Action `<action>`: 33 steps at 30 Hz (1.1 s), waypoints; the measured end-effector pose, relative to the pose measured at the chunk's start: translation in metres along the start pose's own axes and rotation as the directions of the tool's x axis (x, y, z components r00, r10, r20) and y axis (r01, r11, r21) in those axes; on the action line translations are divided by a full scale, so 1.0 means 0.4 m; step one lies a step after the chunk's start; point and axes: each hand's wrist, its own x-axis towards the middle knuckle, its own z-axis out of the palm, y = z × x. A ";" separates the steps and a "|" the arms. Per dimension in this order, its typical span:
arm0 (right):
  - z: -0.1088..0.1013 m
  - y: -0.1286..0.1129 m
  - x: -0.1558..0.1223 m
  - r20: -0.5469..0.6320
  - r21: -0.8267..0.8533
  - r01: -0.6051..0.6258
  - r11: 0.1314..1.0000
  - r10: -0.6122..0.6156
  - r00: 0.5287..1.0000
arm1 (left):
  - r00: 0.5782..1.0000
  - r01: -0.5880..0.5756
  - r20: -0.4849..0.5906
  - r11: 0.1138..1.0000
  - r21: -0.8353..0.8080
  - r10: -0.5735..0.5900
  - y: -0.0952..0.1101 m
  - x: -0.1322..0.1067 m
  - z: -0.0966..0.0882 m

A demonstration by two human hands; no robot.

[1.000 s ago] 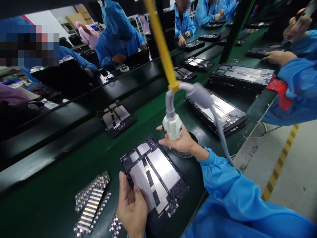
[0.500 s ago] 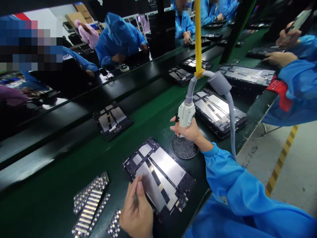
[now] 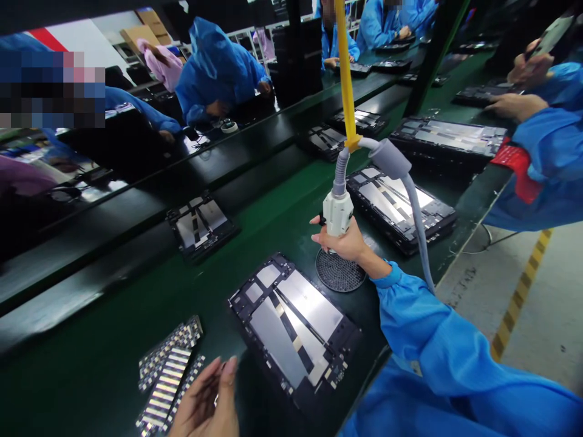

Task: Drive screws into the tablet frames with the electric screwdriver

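Dark green bench top (image 3: 91, 370) runs away beyond both sets of fingers, with people in blue work clothes along it and a grey floor past the right forearm. Across the bench, far ahead of the left fingers, a person in a blue hood (image 3: 212, 54) bends over the work.

The right hand (image 3: 348, 243) has its fingers wrapped round a white tool (image 3: 337, 212), held upright with the index finger reaching forward along it. From the tool's top, above those fingers, a grey cable (image 3: 416, 206) loops over and down to the right, tied to a yellow strap (image 3: 345, 73). Right under the fingers sits a round dark dish (image 3: 341, 289) with a pitted surface; whether the tool's tip touches it cannot be told.

The left hand (image 3: 207, 397) is half curled, thumb and forefinger tips close together; whether something small is pinched there cannot be told. Just left of its fingers, partly behind them, lie patterned strips (image 3: 166, 382).

Between the two hands lies the flat black device (image 3: 310, 297) with silver plates, touched by neither: right of the left fingers, and nearer the wearer than the right ones. Beyond the right fingers rests a stack of similar devices (image 3: 401, 200); another single unit (image 3: 200, 224) lies well ahead of the left fingers.
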 end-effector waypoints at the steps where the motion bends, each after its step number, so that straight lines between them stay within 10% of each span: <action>1: 0.000 0.000 -0.001 -0.002 -0.008 0.001 1.000 -0.001 1.000 | 0.998 0.061 0.015 0.998 0.006 -0.061 -0.003 0.001 -0.007; 13: 0.017 -0.040 -0.011 -0.100 -0.015 0.137 0.990 -0.138 0.985 | 0.898 0.282 0.398 0.940 -0.193 -0.187 -0.083 0.042 -0.031; 19: 0.118 -0.130 -0.083 0.161 0.099 0.159 0.982 -0.174 0.972 | 0.759 0.333 0.637 0.921 -0.201 -0.135 -0.060 0.054 0.017; 26: 0.270 -0.142 -0.149 0.436 0.078 0.034 0.996 -0.065 0.898 | 0.817 -0.015 0.570 0.991 -0.131 0.088 -0.049 0.078 0.067; 33: 0.385 -0.109 -0.153 0.513 0.129 -0.122 0.984 0.039 0.857 | 0.764 0.141 0.646 0.978 -0.156 -0.007 -0.050 0.106 0.076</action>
